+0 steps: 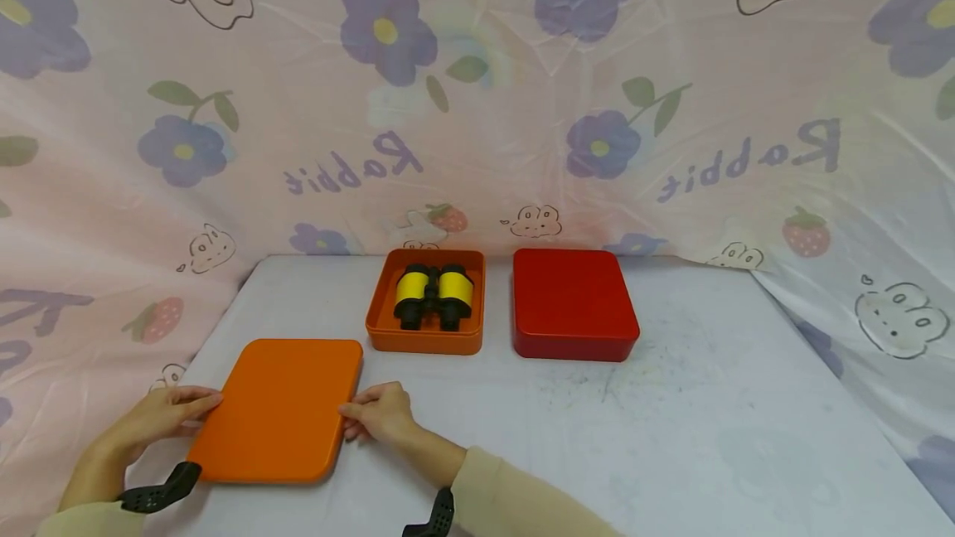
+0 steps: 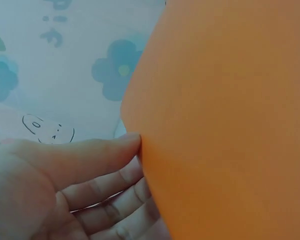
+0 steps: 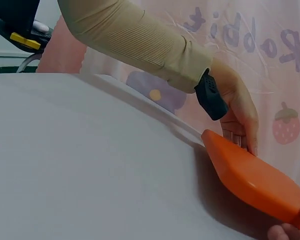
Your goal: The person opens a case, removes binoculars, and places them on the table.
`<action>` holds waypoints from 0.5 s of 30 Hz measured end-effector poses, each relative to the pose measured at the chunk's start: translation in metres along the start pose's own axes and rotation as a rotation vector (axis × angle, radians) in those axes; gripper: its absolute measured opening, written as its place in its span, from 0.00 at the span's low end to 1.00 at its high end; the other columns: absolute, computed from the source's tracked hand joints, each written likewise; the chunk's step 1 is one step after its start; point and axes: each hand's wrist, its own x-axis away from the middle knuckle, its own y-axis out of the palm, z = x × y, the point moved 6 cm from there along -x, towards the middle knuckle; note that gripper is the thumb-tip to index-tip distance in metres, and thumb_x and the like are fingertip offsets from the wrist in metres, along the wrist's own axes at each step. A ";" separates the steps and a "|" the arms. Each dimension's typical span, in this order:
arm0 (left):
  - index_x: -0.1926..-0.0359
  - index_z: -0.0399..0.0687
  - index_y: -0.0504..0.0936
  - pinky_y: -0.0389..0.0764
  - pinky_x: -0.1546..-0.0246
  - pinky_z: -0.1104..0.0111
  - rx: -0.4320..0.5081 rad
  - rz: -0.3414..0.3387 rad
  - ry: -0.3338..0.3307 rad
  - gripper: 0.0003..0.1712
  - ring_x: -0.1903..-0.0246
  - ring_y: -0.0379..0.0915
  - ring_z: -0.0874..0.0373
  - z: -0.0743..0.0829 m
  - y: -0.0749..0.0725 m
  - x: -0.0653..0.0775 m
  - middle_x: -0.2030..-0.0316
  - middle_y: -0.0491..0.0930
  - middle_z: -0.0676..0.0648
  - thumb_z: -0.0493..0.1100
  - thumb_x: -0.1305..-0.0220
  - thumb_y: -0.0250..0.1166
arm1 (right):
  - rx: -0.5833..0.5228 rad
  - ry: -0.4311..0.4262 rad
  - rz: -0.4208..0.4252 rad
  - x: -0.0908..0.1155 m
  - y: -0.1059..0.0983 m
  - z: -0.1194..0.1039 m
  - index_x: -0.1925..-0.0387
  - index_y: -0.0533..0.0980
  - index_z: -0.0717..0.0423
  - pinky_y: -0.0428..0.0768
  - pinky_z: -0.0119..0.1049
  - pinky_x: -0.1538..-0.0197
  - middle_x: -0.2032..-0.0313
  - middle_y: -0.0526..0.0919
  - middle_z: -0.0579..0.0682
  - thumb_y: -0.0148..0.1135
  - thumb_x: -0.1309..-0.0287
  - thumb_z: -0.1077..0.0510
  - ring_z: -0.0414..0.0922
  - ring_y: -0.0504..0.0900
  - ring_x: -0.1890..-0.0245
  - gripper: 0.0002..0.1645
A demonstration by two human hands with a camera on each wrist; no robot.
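Observation:
Both hands grip an orange square lid (image 1: 279, 408) by opposite sides, at the front left of the table. My left hand (image 1: 160, 417) pinches its left edge, thumb on top and the other fingers below, as the left wrist view shows close up. On the right edge, my right hand (image 1: 382, 413) pinches with thumb and curled fingers. Seen from the right wrist, the lid (image 3: 260, 185) is raised and tilted over its shadow. Behind it stands an open orange box (image 1: 425, 342) holding black and yellow binoculars (image 1: 455, 284).
A shut red box (image 1: 570, 297) stands to the right of the orange one, with a gap between them. Both sit near the back of the white-covered table (image 1: 671, 437). A printed curtain (image 1: 485, 131) with flowers and rabbits hangs behind and at the sides.

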 end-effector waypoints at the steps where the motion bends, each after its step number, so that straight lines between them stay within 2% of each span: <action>1: 0.40 0.20 0.68 0.86 0.56 0.63 -0.005 0.002 -0.004 0.33 0.54 0.81 0.53 -0.001 0.000 0.000 0.46 0.77 0.27 0.50 0.27 0.52 | -0.009 0.005 0.007 0.000 0.001 0.000 0.72 0.84 0.66 0.82 0.31 0.81 0.77 0.87 0.63 0.70 0.49 0.62 0.51 0.87 0.80 0.08; 8: 0.40 0.21 0.69 0.85 0.54 0.60 -0.005 0.011 -0.041 0.33 0.53 0.81 0.48 -0.008 -0.001 -0.002 0.46 0.77 0.27 0.51 0.27 0.52 | -0.037 0.047 0.060 -0.001 0.007 0.004 0.76 0.84 0.66 0.81 0.31 0.82 0.80 0.87 0.61 0.71 0.51 0.63 0.48 0.86 0.83 0.06; 15: 0.41 0.21 0.69 0.86 0.55 0.61 0.013 0.019 -0.041 0.32 0.54 0.81 0.50 -0.011 0.000 -0.003 0.47 0.77 0.27 0.50 0.28 0.53 | -0.044 0.060 0.075 -0.002 0.009 0.006 0.76 0.84 0.66 0.80 0.30 0.83 0.81 0.86 0.61 0.72 0.52 0.65 0.48 0.86 0.84 0.05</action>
